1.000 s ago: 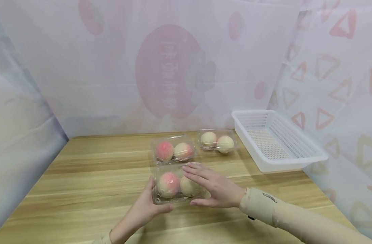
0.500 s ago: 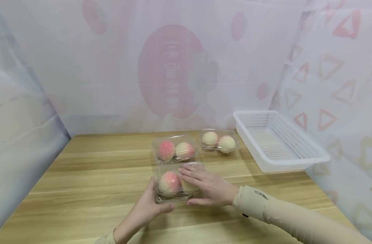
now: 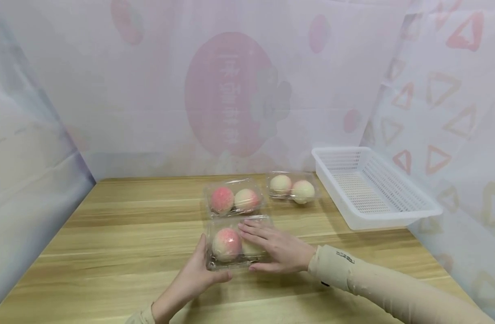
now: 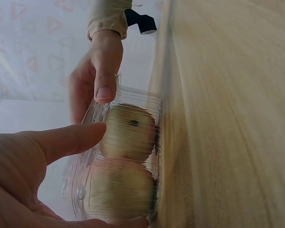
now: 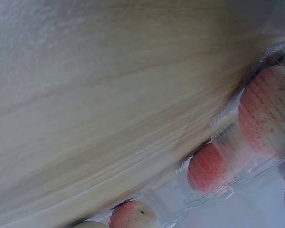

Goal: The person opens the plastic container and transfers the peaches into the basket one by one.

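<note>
A clear plastic clamshell box with two pink and cream peaches sits on the table in front of me. My left hand holds its left end, thumb along the near side and fingers around the left side. Across the right half of the lid lies my right hand, its fingers straight, largely covering one peach. The other peach shows at the left. In the left wrist view, my left thumb reaches the lid's edge, and both peaches appear through the ribbed plastic.
Just behind stands a second clear box with two peaches. A third box of two peaches is farther back to the right. Beside it a white perforated plastic basket stands on the wooden table. Printed curtains surround the table.
My right hand has slid a little left over the lid, covering more of the right-hand peach. The left hand keeps its place on the box; the head view has shifted slightly.
</note>
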`<state>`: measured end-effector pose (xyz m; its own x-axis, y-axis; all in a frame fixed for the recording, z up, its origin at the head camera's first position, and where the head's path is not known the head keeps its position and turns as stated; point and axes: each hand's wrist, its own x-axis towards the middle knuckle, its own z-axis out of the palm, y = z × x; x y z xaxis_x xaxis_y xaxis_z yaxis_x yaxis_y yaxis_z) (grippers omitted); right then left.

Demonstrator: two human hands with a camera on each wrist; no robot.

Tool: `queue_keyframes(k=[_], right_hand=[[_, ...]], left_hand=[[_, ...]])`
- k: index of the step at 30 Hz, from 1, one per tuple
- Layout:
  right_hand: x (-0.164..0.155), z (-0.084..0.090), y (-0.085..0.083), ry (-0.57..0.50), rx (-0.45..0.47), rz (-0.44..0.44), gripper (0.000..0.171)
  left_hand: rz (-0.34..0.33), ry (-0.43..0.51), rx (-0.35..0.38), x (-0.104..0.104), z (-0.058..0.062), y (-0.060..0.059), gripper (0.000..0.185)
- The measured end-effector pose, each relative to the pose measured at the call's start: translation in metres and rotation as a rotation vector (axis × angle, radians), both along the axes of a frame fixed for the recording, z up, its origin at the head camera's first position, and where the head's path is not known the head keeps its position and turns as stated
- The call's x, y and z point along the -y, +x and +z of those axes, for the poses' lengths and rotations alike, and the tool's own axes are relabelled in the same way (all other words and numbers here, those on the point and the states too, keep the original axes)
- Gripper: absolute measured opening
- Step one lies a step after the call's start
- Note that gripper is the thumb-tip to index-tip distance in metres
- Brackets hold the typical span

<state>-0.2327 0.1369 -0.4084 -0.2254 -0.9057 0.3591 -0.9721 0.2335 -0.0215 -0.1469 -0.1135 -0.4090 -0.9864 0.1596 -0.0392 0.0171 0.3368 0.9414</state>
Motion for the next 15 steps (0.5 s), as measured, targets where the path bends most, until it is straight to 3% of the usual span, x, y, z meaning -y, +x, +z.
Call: queue_keyframes(k=[15], right_hand=[[0.0009,0.0034,-0.0006,0.076,-0.034,0.027,0.064]], left_hand=[[-0.014,-0.009,0.0,0.0016,-0.0013,-0.0009,0.126]])
